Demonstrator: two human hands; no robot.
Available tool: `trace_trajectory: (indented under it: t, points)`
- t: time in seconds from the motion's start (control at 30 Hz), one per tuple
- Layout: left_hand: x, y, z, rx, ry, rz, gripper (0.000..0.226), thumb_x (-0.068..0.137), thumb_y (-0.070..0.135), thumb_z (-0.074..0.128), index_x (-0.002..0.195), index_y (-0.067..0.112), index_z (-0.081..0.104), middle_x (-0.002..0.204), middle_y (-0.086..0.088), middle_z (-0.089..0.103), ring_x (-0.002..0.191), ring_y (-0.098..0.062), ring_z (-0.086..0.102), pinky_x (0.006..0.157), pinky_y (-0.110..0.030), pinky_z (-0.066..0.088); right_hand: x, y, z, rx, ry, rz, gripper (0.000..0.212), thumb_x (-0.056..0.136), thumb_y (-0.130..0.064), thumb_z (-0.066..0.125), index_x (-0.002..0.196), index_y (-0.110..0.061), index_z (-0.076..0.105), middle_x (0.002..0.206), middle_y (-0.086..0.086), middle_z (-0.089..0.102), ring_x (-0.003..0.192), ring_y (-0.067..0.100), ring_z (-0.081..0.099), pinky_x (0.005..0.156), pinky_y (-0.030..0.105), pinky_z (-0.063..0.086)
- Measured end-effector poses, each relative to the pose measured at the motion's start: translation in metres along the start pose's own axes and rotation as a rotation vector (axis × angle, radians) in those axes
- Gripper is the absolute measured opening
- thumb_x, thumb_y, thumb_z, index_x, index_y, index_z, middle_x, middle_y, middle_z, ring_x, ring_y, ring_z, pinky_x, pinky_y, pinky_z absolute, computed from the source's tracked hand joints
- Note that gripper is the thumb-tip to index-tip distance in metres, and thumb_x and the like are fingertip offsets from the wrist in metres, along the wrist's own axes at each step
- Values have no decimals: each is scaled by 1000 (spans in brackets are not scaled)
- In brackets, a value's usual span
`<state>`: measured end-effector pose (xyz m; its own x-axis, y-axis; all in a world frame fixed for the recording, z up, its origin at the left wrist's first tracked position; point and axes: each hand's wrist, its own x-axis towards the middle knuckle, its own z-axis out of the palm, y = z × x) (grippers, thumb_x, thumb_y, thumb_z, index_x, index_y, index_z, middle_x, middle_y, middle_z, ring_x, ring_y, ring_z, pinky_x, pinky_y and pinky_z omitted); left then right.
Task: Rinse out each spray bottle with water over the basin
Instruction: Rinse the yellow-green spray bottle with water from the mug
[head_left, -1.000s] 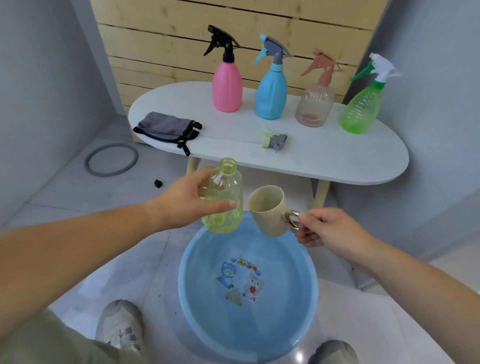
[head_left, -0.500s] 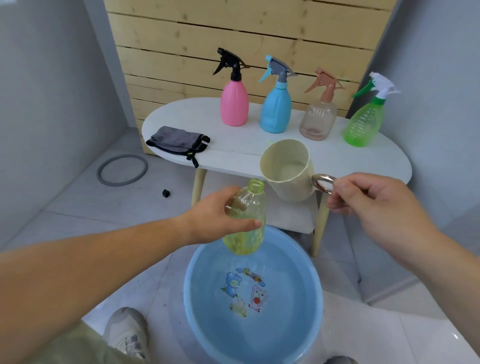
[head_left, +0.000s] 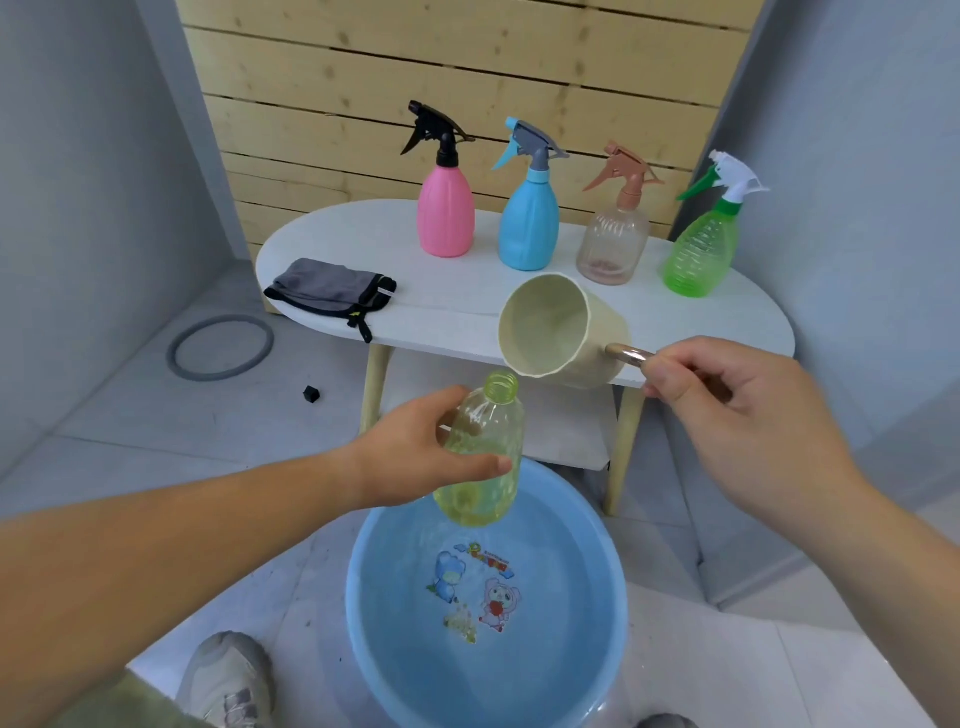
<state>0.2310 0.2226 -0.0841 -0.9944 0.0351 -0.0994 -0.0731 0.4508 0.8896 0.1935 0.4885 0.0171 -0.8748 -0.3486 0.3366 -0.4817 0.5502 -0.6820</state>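
Filling step: left hand grips open bottle over basin, right hand pinches tipped cup handle, water possibly pouring; next swirl, dump.

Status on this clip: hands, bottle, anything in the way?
Left hand grips uncapped yellow bottle over blue basin. Right hand holds cream cup tilted above its mouth. Nothing between them.

bottle in use: yellow-green bottle, clear, cap off, near upright, frame centre, over basin's far rim
basin: blue, round, cartoon print, lower centre
cup: beige, tipped, lip just above bottle neck
row: pink bottle, blue bottle, brown bottle, green bottle, sprayers on, upright, upper centre-right
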Motion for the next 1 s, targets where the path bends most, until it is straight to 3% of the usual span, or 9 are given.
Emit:
trace_trajectory:
  t: [0.33, 0.57, 1.0]
  points:
    - [3, -3, -3, 15, -4, -14, 40, 78, 43, 88, 108, 38, 63, 101, 13, 73, 99, -5, 70, 93, -28, 57, 5, 1, 4, -33, 38, -77, 18, 92, -28, 62, 75, -32, 65, 77, -10, 61, 71, 8, 54, 61, 10, 37]
    - [4, -4, -3, 16, -4, -11, 36, 77, 42, 88, 102, 39, 63, 90, 18, 71, 88, 1, 69, 81, -18, 52, 5, 2, 6, -55, 44, -125, 22, 93, -25, 63, 77, -39, 61, 81, -11, 61, 78, 9, 56, 65, 9, 37]
    - [2, -5, -2, 23, -14, -20, 42, 77, 43, 89, 110, 37, 65, 103, 12, 75, 100, -5, 71, 96, -32, 59, 4, 0, 7, -82, 54, -192, 20, 93, -20, 64, 81, -36, 62, 82, -11, 66, 84, 2, 58, 68, 11, 40]
